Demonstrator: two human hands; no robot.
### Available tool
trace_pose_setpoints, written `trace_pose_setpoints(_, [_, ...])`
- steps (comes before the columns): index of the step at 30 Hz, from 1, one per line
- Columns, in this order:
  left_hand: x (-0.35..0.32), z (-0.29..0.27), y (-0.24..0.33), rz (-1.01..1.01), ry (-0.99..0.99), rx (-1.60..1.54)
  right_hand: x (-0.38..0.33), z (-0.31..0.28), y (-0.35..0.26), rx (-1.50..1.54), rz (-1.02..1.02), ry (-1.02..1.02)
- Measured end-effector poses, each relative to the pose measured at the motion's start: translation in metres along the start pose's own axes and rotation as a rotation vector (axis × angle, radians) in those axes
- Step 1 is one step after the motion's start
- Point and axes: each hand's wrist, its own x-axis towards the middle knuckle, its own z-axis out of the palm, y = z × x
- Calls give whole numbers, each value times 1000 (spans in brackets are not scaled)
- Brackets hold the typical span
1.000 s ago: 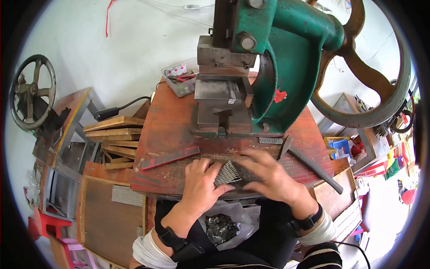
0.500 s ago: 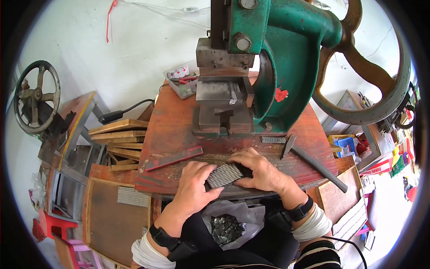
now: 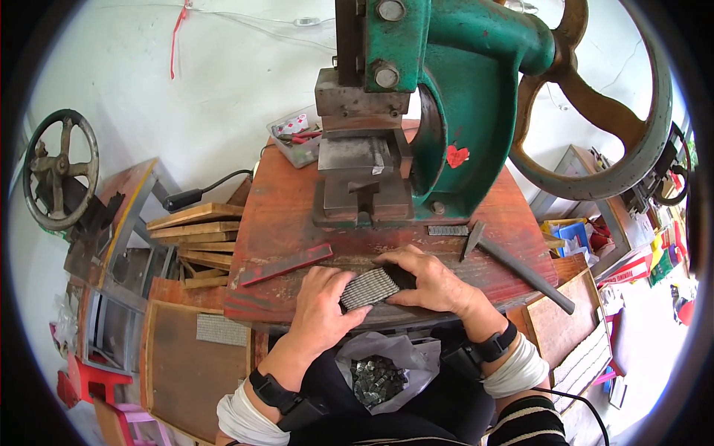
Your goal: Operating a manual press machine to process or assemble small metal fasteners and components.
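Both hands meet at the near edge of a red-brown worn bench [image 3: 282, 223]. My left hand [image 3: 321, 308] and my right hand [image 3: 428, 281] together grip a tight row of small grey metal pieces [image 3: 370, 288], tilted, held between the fingers of both. Just behind stands a green hand press [image 3: 446, 104] with a dark steel die block [image 3: 362, 195] under its ram. In my lap lies an open plastic bag [image 3: 375, 372] with several small dark metal pieces inside.
A red flat bar [image 3: 286, 264] lies left on the bench, a hammer [image 3: 513, 264] at right. A big flywheel [image 3: 595, 126] rises on the press. Stacked wooden slats [image 3: 197, 238] and a black handwheel [image 3: 59, 171] are to the left. Coloured boxes [image 3: 573, 234] sit right.
The view has drawn closer to the bench. My hands have gathered the row of metal pieces tighter and lifted it slightly between them, my right hand sliding left.
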Motion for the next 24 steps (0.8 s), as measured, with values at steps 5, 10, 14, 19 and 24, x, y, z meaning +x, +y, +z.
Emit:
trace_pose_setpoints(5, [11, -19, 7, -306, -143, -595, -2, -6, -22, 409, 209, 64])
trace_pose_setpoints(10, [21, -14, 17, -450, -154, -1029, -9, -15, -44, 589, 340, 188])
trace_pose_setpoints(14, [22, -12, 20, -475, -174, -1036, -13, -19, -46, 651, 404, 201])
trace_pose_setpoints(19, [25, -11, 20, -475, -182, -1045, -15, -18, -41, 641, 371, 223])
trace_pose_setpoints(24, [25, -11, 21, -474, -179, -1026, -14, -21, -44, 658, 414, 193])
